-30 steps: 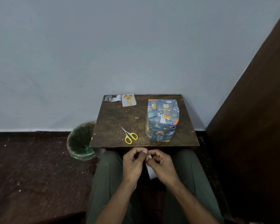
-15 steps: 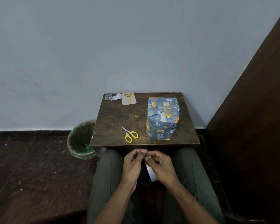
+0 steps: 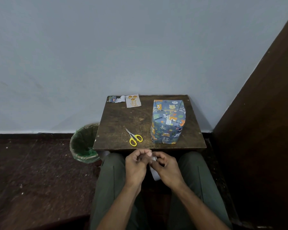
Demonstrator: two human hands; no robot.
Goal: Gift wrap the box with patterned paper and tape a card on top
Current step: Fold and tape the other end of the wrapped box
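The box, wrapped in blue animal-pattern paper, stands upright on the right half of the small wooden table. A white card with gold balloons lies at the table's far edge. In front of the table, above my lap, my left hand and my right hand meet, fingers pinched on a roll of white tape held between them. Most of the roll is hidden by my fingers.
Yellow-handled scissors lie near the table's front edge, left of the box. Paper scraps sit at the far left corner. A bin with a green liner stands on the floor to the left. A dark wooden panel rises on the right.
My hands stayed together on the tape, with only small finger movements. The view shifted slightly.
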